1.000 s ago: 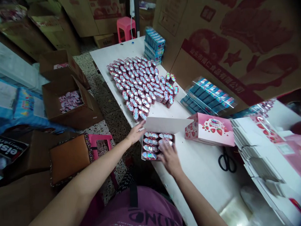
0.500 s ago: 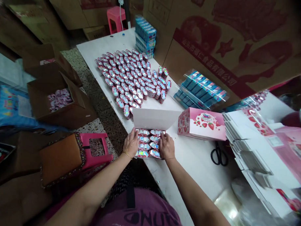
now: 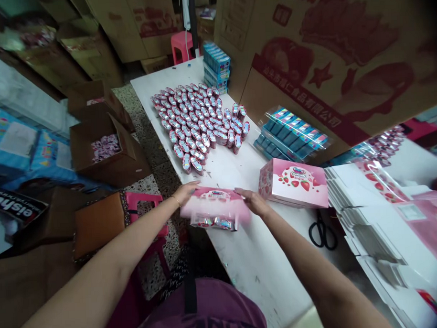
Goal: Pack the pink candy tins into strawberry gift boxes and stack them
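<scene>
The light, pink strawberry-print card lid [image 3: 213, 202] likely creases easily, best guided by its far corners, where left hand [image 3: 185, 192] and right hand [image 3: 254, 201] touch, whether pinching I cannot tell.

Packing workshop: cartons [image 3: 110, 144], worktable [image 3: 243, 249], product rows [image 3: 191, 117].
</scene>
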Demonstrator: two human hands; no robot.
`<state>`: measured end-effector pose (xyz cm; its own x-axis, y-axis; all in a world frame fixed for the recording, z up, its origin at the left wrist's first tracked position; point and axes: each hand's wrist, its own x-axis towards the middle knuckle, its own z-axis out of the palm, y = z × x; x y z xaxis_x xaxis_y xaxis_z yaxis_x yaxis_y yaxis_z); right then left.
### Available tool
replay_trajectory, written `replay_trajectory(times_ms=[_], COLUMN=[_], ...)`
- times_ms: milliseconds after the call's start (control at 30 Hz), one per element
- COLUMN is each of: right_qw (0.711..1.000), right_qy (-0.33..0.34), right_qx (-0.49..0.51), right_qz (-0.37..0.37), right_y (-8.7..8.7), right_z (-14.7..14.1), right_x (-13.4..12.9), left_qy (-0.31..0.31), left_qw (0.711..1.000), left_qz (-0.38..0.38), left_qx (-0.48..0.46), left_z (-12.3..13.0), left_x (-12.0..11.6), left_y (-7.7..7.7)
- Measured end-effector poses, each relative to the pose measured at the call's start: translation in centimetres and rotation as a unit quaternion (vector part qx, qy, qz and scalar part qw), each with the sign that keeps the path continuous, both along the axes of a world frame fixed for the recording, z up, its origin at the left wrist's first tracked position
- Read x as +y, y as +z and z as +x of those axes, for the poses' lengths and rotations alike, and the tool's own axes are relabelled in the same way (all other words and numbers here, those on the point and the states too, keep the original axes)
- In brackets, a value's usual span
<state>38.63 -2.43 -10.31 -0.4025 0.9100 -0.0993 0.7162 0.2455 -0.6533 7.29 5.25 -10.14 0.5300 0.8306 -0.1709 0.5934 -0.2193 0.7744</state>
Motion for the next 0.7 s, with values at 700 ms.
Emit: replay_trajectory(times_ms=[700], right_qw=[0.971], right_qy=[0.106], right_qx=[-0.202], right_qz=[0.069], right_y=[2.3], right_z=[-5.8], right_x=[-6.4], left_qy=[-0.250], left_qw=[0.926], left_qz=[0.172], left_qx=[0.224], left_z=[1.1], left_x=[-9.0], left_y=[3.2])
